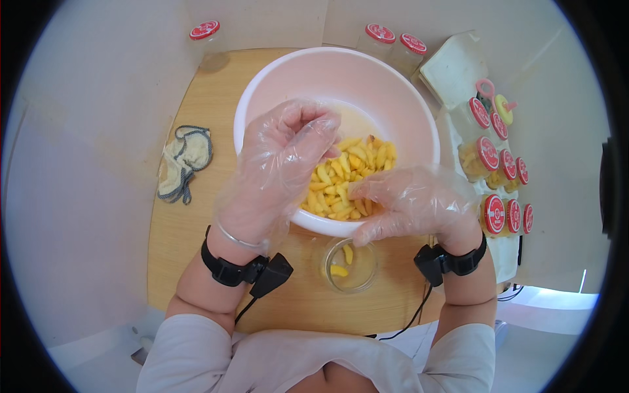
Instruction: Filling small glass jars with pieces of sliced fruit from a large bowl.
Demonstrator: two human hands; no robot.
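Note:
A large white plastic basin [417, 113] holds a heap of yellow fruit slices [334, 179], which look like peach. My left hand [290, 142], in a clear plastic glove, is over the basin's left side with its fingers curled in towards the thumb. Whether anything lies inside that curl is hidden. Gloved the same way, my right hand [410, 204] reaches over the near right rim. Its fingers touch the slices, and its thumb stands apart outside the rim. In front of the basin an uncapped glass jar [351, 267] contains a couple of slices.
Red-lidded jars [479, 157], several with yellow fruit inside, stand on the right. More lidded jars [378, 39] are behind the basin, and one jar [209, 44] is at the back left. A crumpled cloth [184, 164] lies on the wooden table [196, 108]. Cables trail from both wrist devices.

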